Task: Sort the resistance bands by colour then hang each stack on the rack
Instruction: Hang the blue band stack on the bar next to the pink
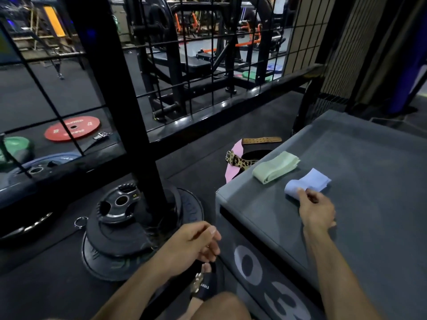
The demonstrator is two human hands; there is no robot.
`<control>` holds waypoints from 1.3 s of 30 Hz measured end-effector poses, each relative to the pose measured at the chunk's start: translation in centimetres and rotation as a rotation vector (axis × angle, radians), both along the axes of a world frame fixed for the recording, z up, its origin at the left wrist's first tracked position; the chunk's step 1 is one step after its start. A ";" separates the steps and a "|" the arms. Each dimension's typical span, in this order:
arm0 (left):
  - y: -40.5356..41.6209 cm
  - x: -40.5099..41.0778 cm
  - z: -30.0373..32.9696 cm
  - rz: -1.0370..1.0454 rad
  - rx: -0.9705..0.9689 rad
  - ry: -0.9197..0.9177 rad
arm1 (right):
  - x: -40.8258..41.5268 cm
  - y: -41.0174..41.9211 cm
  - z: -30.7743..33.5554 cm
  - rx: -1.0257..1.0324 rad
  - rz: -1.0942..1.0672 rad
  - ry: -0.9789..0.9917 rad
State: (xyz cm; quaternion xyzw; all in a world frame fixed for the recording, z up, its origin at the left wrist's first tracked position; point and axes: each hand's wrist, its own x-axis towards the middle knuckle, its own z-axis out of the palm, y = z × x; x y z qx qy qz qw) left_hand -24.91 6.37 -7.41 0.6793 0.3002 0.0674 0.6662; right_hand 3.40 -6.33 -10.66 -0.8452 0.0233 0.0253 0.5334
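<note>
The right hand [316, 210] pinches the near edge of the blue resistance band [308, 182], thumb and fingertips closed on the fabric where it lies on the grey desk [369, 204]. That blue band is a pale, soft, flat loop folded over itself, slightly rumpled at the held end, and looks limp enough to sag once lifted. Just beside it at about ten o'clock, apart from it, lies the green resistance band [276, 167], also folded flat near the desk's far-left corner. The step in hand appears to be the sorting: each colour is being laid in its own place, and nothing seen here hangs on a rack yet. The next move likely calls for squaring the blue fold or stacking more of the same colour, then carrying each stack off without letting it unfold. The left hand [196, 241] hovers off the desk at eight o'clock, fingers loosely curled, holding nothing. Beyond the green band, on the floor, lie a leopard-print belt [242, 160] and a pink piece [234, 155]; weight plates [120, 218] sit at nine o'clock.
</note>
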 end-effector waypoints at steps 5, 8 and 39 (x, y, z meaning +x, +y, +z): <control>0.8 -1.8 1.3 0.034 0.038 -0.035 | -1.1 -0.4 3.5 0.135 0.182 -0.172; 1.0 -3.5 3.0 0.065 0.119 -0.100 | -3.7 -0.9 7.5 0.145 0.409 -0.249; 2.9 -36.2 15.4 0.008 0.517 -0.095 | -42.6 13.4 28.7 -0.695 2.161 -0.319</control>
